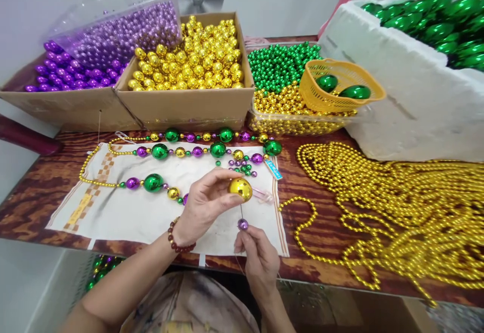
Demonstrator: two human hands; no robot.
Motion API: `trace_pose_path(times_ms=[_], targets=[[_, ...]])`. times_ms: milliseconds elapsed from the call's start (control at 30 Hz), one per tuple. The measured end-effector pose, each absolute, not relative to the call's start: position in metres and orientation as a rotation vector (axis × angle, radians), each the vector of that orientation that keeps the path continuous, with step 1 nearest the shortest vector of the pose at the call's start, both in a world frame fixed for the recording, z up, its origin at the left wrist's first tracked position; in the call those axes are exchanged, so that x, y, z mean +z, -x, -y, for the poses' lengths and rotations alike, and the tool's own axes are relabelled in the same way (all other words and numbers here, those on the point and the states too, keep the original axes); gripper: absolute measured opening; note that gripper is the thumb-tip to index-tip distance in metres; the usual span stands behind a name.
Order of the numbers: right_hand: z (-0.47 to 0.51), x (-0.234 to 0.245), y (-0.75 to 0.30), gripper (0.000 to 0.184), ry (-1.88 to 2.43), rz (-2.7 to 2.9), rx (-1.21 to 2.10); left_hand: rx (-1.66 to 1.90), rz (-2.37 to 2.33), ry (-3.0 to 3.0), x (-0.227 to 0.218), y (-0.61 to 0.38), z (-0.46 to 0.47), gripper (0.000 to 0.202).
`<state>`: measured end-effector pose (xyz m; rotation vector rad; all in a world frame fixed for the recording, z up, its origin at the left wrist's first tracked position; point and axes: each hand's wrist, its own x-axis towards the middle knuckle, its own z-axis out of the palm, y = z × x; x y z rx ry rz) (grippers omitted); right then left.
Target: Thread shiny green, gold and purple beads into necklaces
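My left hand pinches a large gold bead between thumb and fingertips, above a white cloth. Just below, my right hand is closed on a thin needle. A small purple bead sits on the needle close to my right fingertips, and the needle's upper end meets the underside of the gold bead. Thread trails under the right hand. Beyond my hands lies a strung bead necklace in green, purple and gold, partly hidden by my left hand. Several loose small beads rest on the cloth.
Cardboard boxes hold gold beads and purple beads. Right of them, a clear tub carries a yellow basket. A white foam box of green beads stands at right, behind piled gold bead strands.
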<state>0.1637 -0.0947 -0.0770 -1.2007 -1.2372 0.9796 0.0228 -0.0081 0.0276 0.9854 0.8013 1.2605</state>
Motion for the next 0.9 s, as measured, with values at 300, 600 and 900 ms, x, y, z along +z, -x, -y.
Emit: trace_pose_path(times_ms=[300, 600, 900], targets=[[0.089, -0.065, -0.159, 0.018, 1.166, 1.185, 1.008, 1.210, -0.850, -1.124, 0.022, -0.026, 0.015, 0.027], [0.090, -0.067, -0.173, 0.027, 1.249, 0.895, 1.315, 0.964, -1.042, -1.197, -0.019, -0.038, 0.024, 0.028], [0.095, -0.091, -0.189, 0.024, 1.324, 0.744, 1.237, 0.805, -1.103, -1.396, -0.016, -0.021, 0.007, 0.040]])
